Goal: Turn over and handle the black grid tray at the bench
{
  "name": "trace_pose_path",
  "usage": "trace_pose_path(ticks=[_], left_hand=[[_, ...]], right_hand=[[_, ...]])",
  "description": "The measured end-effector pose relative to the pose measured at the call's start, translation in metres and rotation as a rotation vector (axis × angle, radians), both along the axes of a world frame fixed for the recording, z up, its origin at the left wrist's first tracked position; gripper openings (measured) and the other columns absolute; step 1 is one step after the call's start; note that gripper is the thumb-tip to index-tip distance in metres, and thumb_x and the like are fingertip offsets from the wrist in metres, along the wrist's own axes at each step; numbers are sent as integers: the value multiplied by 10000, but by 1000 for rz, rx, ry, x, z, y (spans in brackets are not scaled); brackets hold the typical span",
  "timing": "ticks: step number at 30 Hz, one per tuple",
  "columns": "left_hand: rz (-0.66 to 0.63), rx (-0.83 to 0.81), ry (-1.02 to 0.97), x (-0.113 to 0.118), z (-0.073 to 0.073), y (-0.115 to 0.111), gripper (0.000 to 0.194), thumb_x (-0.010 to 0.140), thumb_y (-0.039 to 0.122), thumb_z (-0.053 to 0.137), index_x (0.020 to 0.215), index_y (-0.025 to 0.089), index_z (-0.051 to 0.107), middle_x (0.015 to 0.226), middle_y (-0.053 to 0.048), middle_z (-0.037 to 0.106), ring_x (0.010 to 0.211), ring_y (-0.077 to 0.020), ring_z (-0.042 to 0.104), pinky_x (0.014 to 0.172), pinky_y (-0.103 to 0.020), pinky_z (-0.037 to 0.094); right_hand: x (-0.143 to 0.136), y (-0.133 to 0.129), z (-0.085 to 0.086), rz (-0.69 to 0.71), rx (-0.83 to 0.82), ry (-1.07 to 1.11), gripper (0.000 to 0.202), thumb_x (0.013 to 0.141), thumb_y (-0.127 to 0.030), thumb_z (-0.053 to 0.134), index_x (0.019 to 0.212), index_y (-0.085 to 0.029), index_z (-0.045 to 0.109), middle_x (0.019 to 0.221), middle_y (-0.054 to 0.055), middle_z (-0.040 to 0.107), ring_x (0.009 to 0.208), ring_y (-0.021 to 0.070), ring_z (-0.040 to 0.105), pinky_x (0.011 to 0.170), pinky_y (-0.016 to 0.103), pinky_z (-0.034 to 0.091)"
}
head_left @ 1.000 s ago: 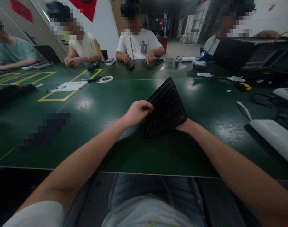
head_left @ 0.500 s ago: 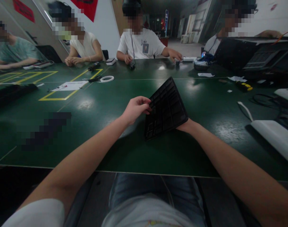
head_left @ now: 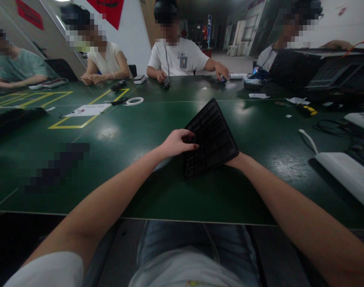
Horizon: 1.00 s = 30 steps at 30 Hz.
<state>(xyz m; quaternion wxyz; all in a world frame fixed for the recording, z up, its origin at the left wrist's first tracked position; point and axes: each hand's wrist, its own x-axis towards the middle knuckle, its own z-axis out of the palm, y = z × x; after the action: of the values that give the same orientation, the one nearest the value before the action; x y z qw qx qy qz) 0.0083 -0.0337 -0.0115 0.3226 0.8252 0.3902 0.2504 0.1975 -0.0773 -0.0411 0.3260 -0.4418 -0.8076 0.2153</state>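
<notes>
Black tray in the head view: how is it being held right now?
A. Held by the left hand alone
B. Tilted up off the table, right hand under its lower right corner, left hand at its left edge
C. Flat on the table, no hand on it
B: the black tray stands tilted above the green table, with the right hand under its lower right corner and the left hand at its left edge.

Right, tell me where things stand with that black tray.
Done: the black tray is off the green table, tilted up. In hand: the right hand props it from underneath at its near right edge, mostly hidden; the left hand has fingers on its left edge, over the grid of compartments. Left: I can't see anything in the compartments, and the tray isn't set down.
</notes>
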Motion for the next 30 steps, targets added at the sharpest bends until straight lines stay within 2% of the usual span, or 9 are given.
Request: trace_pose_path(ticks=[3,6,9,12,15,20,23,27,30], left_hand=[[70,105,20,-4,1,8,325,603,361,674,806,109,644,669,-18,579,583,-126,508,545,-256,397],[264,169,85,-28,6,25,289,634,385,650,774,132,654,645,-20,581,571,-127,498,545,-257,380],[571,230,225,-71,15,44,326,656,444,633,748,132,648,608,-19,552,589,-137,490,573,-273,368],[768,260,395,-114,19,61,404,638,545,618,624,142,603,519,-5,451,681,-193,511,624,-320,367],[932,234,473,-146,12,78,502,496,588,690,406,163,439,397,5,305,717,-268,530,623,-372,355],[984,290,409,-170,-8,98,572,367,560,749,361,177,325,332,7,242,705,-311,534,601,-411,321],[984,286,438,-164,-9,98,573,399,544,749,373,175,311,361,7,294,731,-306,540,632,-412,339],[890,226,490,-126,-3,82,520,482,538,720,377,169,369,394,-1,340,707,-276,557,616,-366,366],[711,227,454,-84,-1,65,413,579,556,647,496,166,537,506,-44,502,658,-246,562,573,-334,384]], right_hand=[[10,1,5,-43,-26,-57,378,756,-237,521,1134,-259,523,1087,25,605,1003,204,562,889,385,471],[44,10,17,-178,-49,-156,589,654,-245,637,1213,-187,456,1116,105,582,1036,279,540,922,463,418],[93,17,35,-557,-100,-392,630,661,-312,634,1232,-142,429,1150,151,557,1050,299,529,898,434,423],[136,13,48,-881,-184,-542,597,706,-325,587,1245,-130,418,1199,195,516,1125,354,463,897,434,395],[163,1,46,-1033,-340,-603,581,748,-348,517,1274,-143,379,1231,217,480,1134,364,451,865,404,391],[182,-9,27,-1067,-381,-661,660,736,-493,455,1284,-141,344,1352,198,327,1199,438,307,893,538,329],[183,-5,21,-1042,-400,-715,593,755,-468,414,1173,-48,442,1226,260,433,1126,433,392,868,514,356],[158,12,14,-888,-298,-758,402,787,-333,415,1067,-66,528,1101,224,540,1048,382,488,817,459,405],[110,24,11,-624,-146,-609,396,761,-321,502,1101,-121,543,1096,154,576,1082,334,485,879,444,404]])
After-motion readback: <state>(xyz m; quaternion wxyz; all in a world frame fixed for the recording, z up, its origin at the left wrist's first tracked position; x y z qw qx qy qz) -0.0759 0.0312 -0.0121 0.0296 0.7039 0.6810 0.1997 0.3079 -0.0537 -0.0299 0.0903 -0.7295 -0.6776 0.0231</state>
